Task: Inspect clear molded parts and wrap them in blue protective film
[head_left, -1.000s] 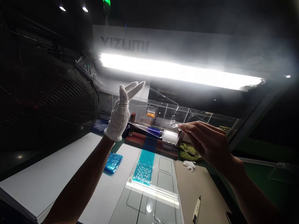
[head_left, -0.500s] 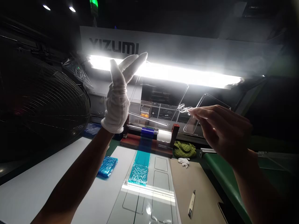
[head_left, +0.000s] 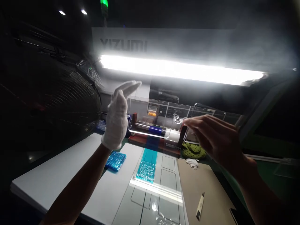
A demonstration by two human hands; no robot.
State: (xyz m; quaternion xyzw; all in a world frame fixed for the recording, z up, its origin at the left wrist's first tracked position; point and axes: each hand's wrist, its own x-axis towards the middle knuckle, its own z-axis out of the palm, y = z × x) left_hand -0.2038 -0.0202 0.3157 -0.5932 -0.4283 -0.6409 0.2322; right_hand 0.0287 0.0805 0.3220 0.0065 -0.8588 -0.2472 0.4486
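Note:
My left hand (head_left: 118,117), in a white glove, is raised at left of centre with its fingers stretched toward the upper right. Between its thumb and fingers it appears to hold the left side of a clear plastic panel (head_left: 148,133), whose lower edge shines; the contact is partly hidden. My bare right hand (head_left: 213,134) pinches a curled, clear plastic piece (head_left: 179,120) between thumb and fingertips at the panel's right. I cannot tell whether this piece is joined to the panel. Below lies a glass sheet (head_left: 144,195) with dark rectangular outlines and a strip of blue film (head_left: 150,156).
A white-and-red roll stand with a blue film roll (head_left: 156,129) is behind the sheet. A stack of blue film pieces (head_left: 116,161) lies left. At right are a utility knife (head_left: 200,206), a white glove (head_left: 192,163) and a green dotted pouch (head_left: 193,151). A large fan (head_left: 77,93) stands left.
Both hands have come lower in the view, carrying the clear panel and curled piece down. The left hand has turned slightly, and the surroundings have shifted right in the view.

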